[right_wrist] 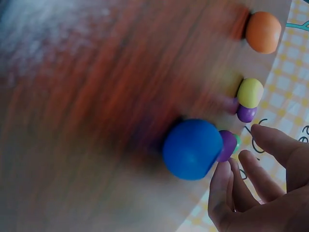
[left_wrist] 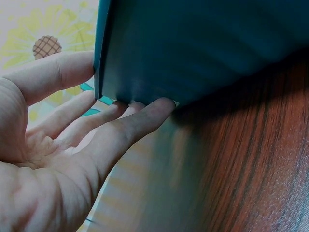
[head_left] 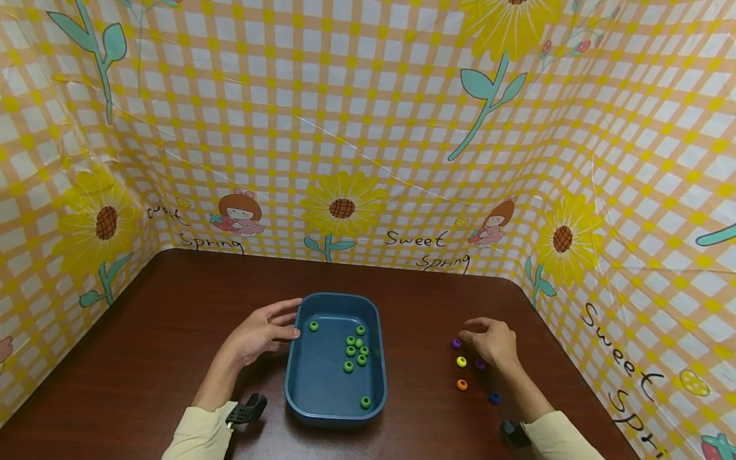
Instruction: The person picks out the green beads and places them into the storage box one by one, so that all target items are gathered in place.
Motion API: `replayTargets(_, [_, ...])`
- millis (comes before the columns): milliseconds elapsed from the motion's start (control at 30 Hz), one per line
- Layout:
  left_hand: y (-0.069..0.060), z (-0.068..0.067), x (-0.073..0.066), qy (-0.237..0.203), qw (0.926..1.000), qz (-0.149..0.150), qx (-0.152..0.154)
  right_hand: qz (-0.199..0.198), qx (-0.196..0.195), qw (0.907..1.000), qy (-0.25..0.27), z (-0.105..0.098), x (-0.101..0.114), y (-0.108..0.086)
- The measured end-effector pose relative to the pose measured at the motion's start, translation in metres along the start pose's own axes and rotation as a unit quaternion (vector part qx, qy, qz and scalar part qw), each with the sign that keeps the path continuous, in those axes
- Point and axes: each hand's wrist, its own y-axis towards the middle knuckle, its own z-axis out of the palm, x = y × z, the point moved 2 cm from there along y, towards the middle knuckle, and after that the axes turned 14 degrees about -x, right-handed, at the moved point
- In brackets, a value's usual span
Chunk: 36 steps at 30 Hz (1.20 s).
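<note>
A blue rectangular tray (head_left: 291, 383) stands on the table with several green beads (head_left: 351, 351) inside. My left hand (head_left: 261, 333) is at its left side, fingers extended against the outer wall; the left wrist view shows fingertips (left_wrist: 161, 106) touching near the base. My right hand (head_left: 496, 342) hovers over loose beads on the right, fingers apart and loosely bent. Nearest it are a purple bead (head_left: 456, 344) and another purple bead (right_wrist: 227, 146). A green bead (right_wrist: 237, 143) shows partly behind the latter; the head view hides it. No bead is visibly pinched.
A yellow bead (head_left: 461, 362), an orange bead (head_left: 462, 385) and a blue bead (head_left: 494, 398) lie near the right hand. The dark wooden table (head_left: 230, 281) ends at a checked sunflower cloth (head_left: 276, 147) hanging behind and at both sides.
</note>
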Motion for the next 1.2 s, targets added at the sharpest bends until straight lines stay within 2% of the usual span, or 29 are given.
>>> replayTargets(200, [-0.0006, 0.0, -0.0008, 0.001, 1.0, 0.0, -0.001, 0.003, 0.0, 1.0, 0.003, 0.002, -0.0031, -0.0001])
replayTargets(567, [-0.001, 0.0002, -0.001, 0.006, 1.0, 0.0, -0.003, 0.017, -0.006, 0.9996, -0.024, 0.0027, -0.0102, -0.0026])
replayTargets(1200, [-0.001, 0.0008, 0.0002, 0.001, 0.9999, -0.006, -0.01, 0.008, 0.0, 1.0, -0.002, 0.0031, -0.0065, -0.0025])
